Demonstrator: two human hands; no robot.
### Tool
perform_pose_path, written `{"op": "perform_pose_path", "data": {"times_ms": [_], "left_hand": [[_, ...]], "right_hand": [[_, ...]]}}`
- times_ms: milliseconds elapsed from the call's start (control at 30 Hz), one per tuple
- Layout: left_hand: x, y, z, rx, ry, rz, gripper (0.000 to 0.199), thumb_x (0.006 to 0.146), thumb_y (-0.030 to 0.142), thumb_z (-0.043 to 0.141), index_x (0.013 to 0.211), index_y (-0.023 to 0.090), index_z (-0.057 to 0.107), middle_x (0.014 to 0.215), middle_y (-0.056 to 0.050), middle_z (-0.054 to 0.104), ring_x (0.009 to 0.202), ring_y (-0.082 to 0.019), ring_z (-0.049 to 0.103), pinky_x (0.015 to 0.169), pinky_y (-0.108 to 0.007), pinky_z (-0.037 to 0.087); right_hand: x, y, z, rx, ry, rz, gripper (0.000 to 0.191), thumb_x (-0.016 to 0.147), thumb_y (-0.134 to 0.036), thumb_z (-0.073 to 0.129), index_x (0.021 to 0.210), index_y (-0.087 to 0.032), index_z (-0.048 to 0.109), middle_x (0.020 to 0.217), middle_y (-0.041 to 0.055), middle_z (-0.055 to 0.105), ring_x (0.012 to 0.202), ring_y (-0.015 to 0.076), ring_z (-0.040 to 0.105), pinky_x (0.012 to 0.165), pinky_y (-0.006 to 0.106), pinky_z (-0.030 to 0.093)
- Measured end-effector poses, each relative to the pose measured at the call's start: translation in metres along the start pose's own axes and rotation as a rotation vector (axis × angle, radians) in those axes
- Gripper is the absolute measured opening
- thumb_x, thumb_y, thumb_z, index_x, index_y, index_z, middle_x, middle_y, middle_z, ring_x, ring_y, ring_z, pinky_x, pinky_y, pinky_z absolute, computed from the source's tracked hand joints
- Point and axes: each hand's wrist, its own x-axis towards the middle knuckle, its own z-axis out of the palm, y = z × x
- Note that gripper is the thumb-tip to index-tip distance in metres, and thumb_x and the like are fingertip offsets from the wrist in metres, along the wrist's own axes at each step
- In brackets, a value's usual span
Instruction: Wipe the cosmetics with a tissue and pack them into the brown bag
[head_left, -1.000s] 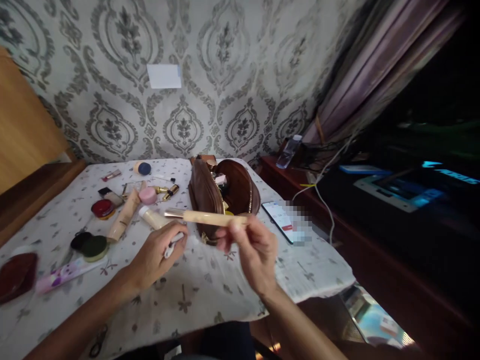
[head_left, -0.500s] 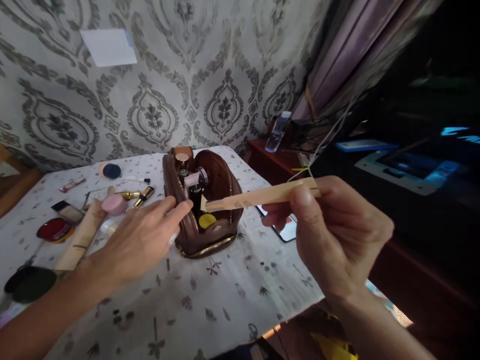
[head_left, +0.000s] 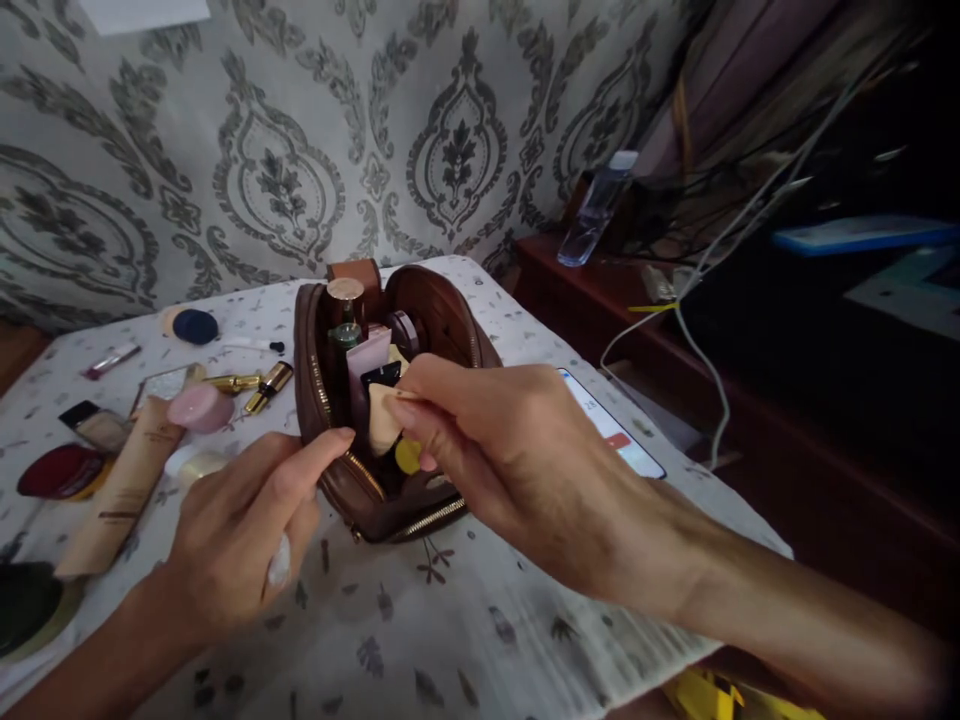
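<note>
The brown cosmetic bag [head_left: 309,370] stands unzipped on the table. My right hand [head_left: 517,450] pinches the end of a slim beige cosmetic tube [head_left: 384,420], whose other end points down inside the bag. Around it in the bag are a pink tube [head_left: 369,352], a gold-capped bottle [head_left: 346,290], a black-topped item and a yellow round item [head_left: 408,456], partly covered by my fingers. My left hand [head_left: 247,510] hovers by the bag's left front edge, index finger stretched out and the others loosely bent. A small whitish patch shows at its lower fingers; I cannot tell what it is.
Left of the bag lie a large beige tube [head_left: 124,490], a pink jar [head_left: 200,407], gold lipsticks [head_left: 270,387], a foundation bottle [head_left: 94,427] and a dark red compact [head_left: 64,470]. Rightward are a phone [head_left: 637,450], a water bottle [head_left: 598,212] and white cables [head_left: 724,400].
My right hand has moved left to the bag, bringing the slim beige tube from level in the air to pointing down inside it. My left hand has drawn back slightly. The view has shifted.
</note>
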Motion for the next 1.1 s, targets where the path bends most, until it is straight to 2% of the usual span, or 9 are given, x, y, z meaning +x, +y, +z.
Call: {"op": "perform_pose_path", "data": {"times_ms": [100,233,467,667,867,967,1033,1100], "left_hand": [[-0.001,-0.002,0.002,0.016,0.032,0.055,0.044,0.088,-0.004,0.047,0.127,0.015,0.057,0.068,0.003,0.056,0.058,-0.012,0.056,0.052,-0.023,0.044],[-0.001,-0.002,0.003,-0.020,0.026,0.044,0.038,0.090,-0.002,0.045,0.124,0.013,0.057,0.071,0.001,0.055,0.060,-0.012,0.055,0.054,-0.023,0.044],[0.000,0.000,0.003,-0.030,0.041,0.018,0.036,0.093,0.001,0.044,0.124,0.014,0.057,0.074,0.002,0.051,0.056,-0.009,0.048,0.053,-0.019,0.041],[0.000,-0.001,0.005,-0.062,0.001,0.022,0.041,0.092,-0.001,0.044,0.129,0.014,0.054,0.073,0.003,0.044,0.057,-0.009,0.048,0.052,-0.019,0.039],[0.000,-0.003,0.006,-0.067,-0.011,0.024,0.046,0.092,0.000,0.042,0.134,0.017,0.052,0.074,0.002,0.043,0.058,-0.010,0.048,0.052,-0.019,0.040],[0.001,-0.003,0.003,-0.052,-0.034,0.038,0.048,0.091,0.001,0.042,0.136,0.017,0.051,0.076,0.001,0.045,0.061,-0.011,0.050,0.055,-0.020,0.042],[0.000,-0.003,0.002,-0.040,-0.047,0.045,0.050,0.091,0.001,0.042,0.137,0.018,0.051,0.075,0.001,0.045,0.061,-0.012,0.049,0.054,-0.021,0.042],[-0.002,-0.004,0.002,-0.038,-0.057,0.034,0.051,0.091,0.002,0.043,0.139,0.019,0.049,0.074,0.001,0.046,0.061,-0.012,0.049,0.054,-0.021,0.042]], "right_hand": [[0.009,0.000,0.004,-0.044,-0.072,0.034,0.019,0.096,-0.017,0.049,0.078,-0.017,0.056,0.059,-0.0050,0.046,0.051,0.0069,0.033,0.049,0.022,0.025],[0.019,-0.004,0.007,-0.107,-0.145,0.102,0.018,0.093,-0.012,0.050,0.076,-0.017,0.054,0.057,-0.0056,0.043,0.050,0.0070,0.029,0.050,0.024,0.021],[0.032,-0.006,0.019,-0.199,-0.188,0.209,0.013,0.086,-0.005,0.050,0.089,-0.017,0.053,0.058,-0.0055,0.048,0.049,0.0078,0.034,0.051,0.023,0.023],[0.038,-0.001,0.028,-0.353,-0.225,0.198,0.025,0.085,-0.003,0.047,0.107,-0.014,0.051,0.066,0.0002,0.059,0.053,0.0121,0.048,0.052,0.025,0.026],[0.036,0.001,0.031,-0.327,-0.192,0.201,0.034,0.086,-0.004,0.046,0.119,-0.013,0.046,0.069,0.0004,0.063,0.053,0.0130,0.051,0.053,0.024,0.031],[0.028,0.000,0.024,-0.298,-0.144,0.154,0.025,0.090,-0.008,0.046,0.114,-0.015,0.050,0.066,-0.0024,0.060,0.051,0.0116,0.048,0.053,0.024,0.030],[0.017,0.000,0.018,-0.292,-0.123,0.071,0.013,0.095,-0.012,0.045,0.102,-0.016,0.055,0.066,-0.0023,0.059,0.052,0.0108,0.047,0.053,0.024,0.030],[0.002,0.001,0.014,-0.305,-0.126,-0.038,0.017,0.099,-0.017,0.046,0.086,-0.017,0.057,0.069,-0.0002,0.060,0.056,0.0113,0.049,0.055,0.025,0.033]]}}
